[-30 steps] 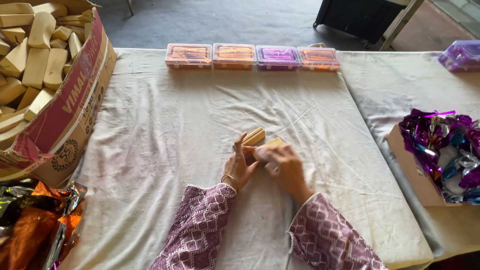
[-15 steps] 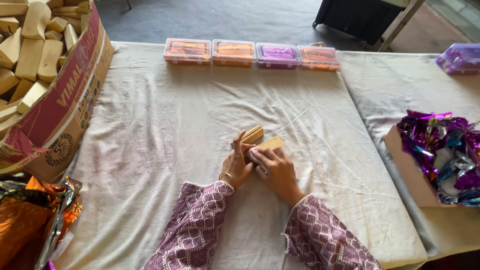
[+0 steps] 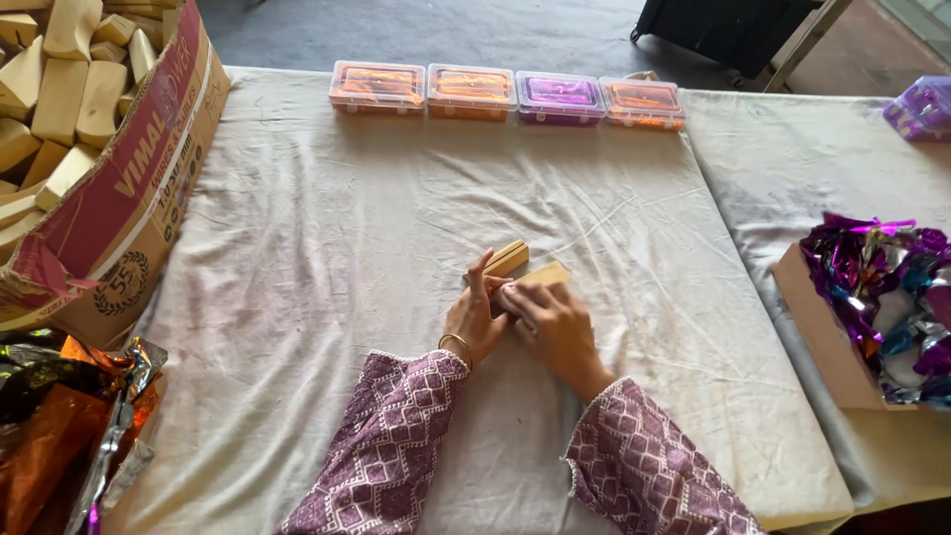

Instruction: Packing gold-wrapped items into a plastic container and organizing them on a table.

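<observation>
Resting on a cream cloth (image 3: 327,258) near the middle of the table, both hands meet over two small wooden blocks. The left hand (image 3: 474,322), with a thin bangle (image 3: 457,343) at the wrist, cups the near end of the blocks, its fingers closed on them and the index finger raised along the left block (image 3: 508,259). The right hand (image 3: 552,322) lies flat over the right block (image 3: 547,274), fingers together and pressing down on it, so only that block's far end shows. The two blocks lie side by side, angled up to the right; whether they touch each other cannot be told, as the hands cover the join. Both sleeves (image 3: 396,436) are purple with a white pattern.

At the far edge of the cloth stand four shallow clear boxes in a row: three orange boxes (image 3: 377,85) and one purple box (image 3: 559,96) third from the left. A large carton (image 3: 129,188) full of pale wooden blocks sits at the left edge, well apart from the hands. Below it lies crumpled orange foil (image 3: 59,426). On the right, a second open carton (image 3: 827,332) holds shiny purple foil (image 3: 882,282).
</observation>
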